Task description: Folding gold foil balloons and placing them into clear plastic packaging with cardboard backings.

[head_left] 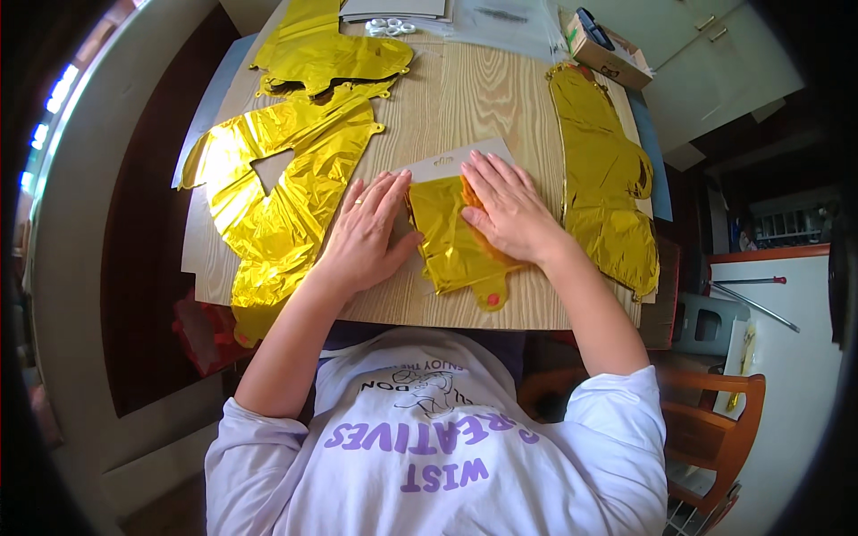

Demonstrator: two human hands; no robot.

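A folded gold foil balloon (451, 237) lies on a grey card (429, 168) with a punched hanging slot, close to the table's near edge. My left hand (368, 230) rests flat along the left side of the foil, fingers stretched out and thumb at its edge. Flat on the right part of the foil lies my right hand (508, 207), its fingers reaching over the card's upper end. An orange-tinted strip of foil shows beside its thumb. From the near end of the folded foil a small tab with a red dot (492, 301) sticks out.
Unfolded gold foil balloons lie at the left (286, 179), far left (340, 61) and right (603, 170) of the wooden table (447, 98). At the back are white rings (391, 27), grey cards (398, 7), clear plastic bags (505, 22) and a cardboard box (612, 55). A wooden chair (715, 429) stands at the right.
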